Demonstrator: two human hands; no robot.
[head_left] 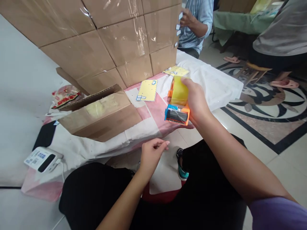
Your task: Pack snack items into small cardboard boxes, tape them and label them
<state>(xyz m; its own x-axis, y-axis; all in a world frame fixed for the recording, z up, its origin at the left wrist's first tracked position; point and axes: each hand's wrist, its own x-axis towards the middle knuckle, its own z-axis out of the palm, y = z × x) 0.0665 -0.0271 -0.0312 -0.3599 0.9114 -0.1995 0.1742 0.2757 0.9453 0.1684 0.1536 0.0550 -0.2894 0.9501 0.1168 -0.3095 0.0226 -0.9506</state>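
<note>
We log our right hand [195,99] clasped around the tape dispenser [177,102] above the cloth's edge [153,127], our left hand [151,153] pinching fingertips together, holding nothing, over bare floor [263,153].

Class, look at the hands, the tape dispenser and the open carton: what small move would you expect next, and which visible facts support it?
Probably the left hand, pinched with nothing visible in it, rises to catch the tape's free end. The right hand holds the orange tape dispenser up off the cloth, away from the carton, whose flap stands open.
</note>
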